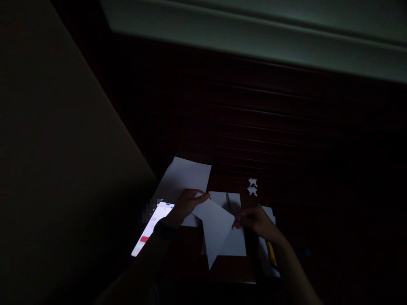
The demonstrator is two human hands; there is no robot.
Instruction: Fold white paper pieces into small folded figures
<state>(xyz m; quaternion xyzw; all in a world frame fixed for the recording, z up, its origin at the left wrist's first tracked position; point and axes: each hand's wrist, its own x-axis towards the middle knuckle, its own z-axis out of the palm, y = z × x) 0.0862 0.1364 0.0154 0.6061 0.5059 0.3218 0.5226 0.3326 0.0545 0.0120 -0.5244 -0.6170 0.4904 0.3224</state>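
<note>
My left hand (pixel 189 204) pinches the upper left corner of a white sheet of paper (pixel 216 231), thumb on top. The sheet looks folded on a slant, with one point hanging down toward the front edge of the table. At the sheet's right corner, my right hand (pixel 254 221) has its fingers closed; a small shiny thing shows at the fingertips, too dark to name. Beneath the held sheet lies another white sheet (pixel 237 248). A slim grey pen (pixel 228 201) rests on that one near its top edge.
A lit phone (pixel 151 233) lies left of my left wrist. Larger white paper (pixel 187 173) sits behind it. Two small folded paper shapes (pixel 252 186) stand back right. A yellow-handled tool (pixel 271 254) lies on white material beside my right forearm. The room is very dark.
</note>
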